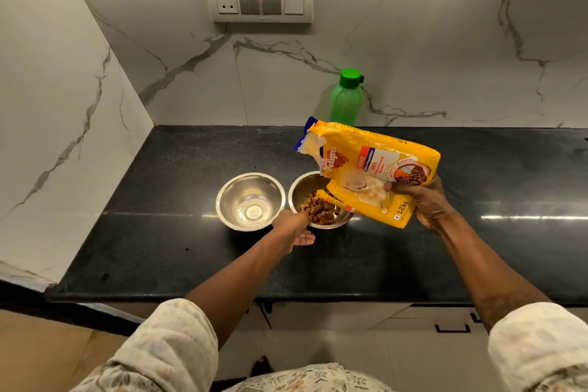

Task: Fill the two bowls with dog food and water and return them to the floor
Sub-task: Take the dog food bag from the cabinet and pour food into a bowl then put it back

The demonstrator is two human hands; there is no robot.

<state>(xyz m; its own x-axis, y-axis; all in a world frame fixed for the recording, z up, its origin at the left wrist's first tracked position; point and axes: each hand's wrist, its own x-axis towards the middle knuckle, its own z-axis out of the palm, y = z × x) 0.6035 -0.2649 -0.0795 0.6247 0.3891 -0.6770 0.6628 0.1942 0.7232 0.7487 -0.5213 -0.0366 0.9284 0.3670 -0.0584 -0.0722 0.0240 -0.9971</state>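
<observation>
Firmly, right hand [426, 204] grasps the tilted bag [372, 169]; left hand [294, 226] steadies the kibble bowl [297, 191].

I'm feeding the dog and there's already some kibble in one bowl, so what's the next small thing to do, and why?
Probably tip the yellow food bag back upright and set it on the counter. The right bowl already holds a pile of kibble, while the left bowl looks empty and the green bottle is capped. The right hand holds the bag; the left hand steadies the bowl.
</observation>
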